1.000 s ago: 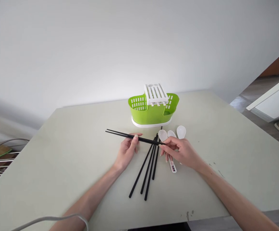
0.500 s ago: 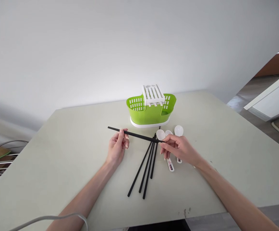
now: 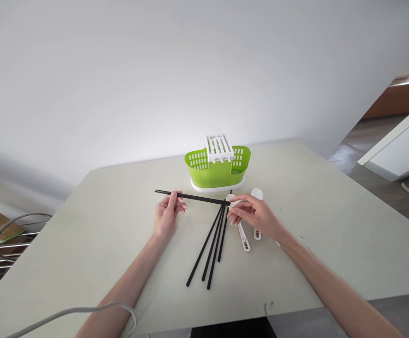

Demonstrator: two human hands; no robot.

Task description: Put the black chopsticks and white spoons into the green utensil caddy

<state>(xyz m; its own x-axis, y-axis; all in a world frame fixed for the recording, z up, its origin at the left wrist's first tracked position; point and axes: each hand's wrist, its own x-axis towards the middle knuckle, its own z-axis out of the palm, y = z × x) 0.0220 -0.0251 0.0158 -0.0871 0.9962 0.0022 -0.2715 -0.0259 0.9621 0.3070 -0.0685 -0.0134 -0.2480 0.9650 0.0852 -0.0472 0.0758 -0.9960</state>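
Note:
My left hand [image 3: 166, 213] is closed on a pair of black chopsticks [image 3: 200, 198], held near their thin ends and almost level above the table. At their thick ends, my right hand [image 3: 255, 213] has its fingers apart, with the index fingertip close to or touching the tips. Several more black chopsticks [image 3: 209, 249] lie fanned out on the table below. White spoons lie by my right hand: one spoon [image 3: 244, 238] has its bowl partly behind the fingers, and another spoon [image 3: 257, 193] has its handle partly covered.
A green basket [image 3: 214, 177] with a white base and a slotted white top [image 3: 219, 147] stands toward the back of the table [image 3: 119, 202], near the wall. A grey cable [image 3: 81, 310] crosses over my left forearm. A metal rack [image 3: 7, 249] stands beyond the left edge.
My right fingers have loosened from the thick ends of the chopsticks. The left hand still grips the pair, whose thin ends now show slightly apart. The view has shifted a little.

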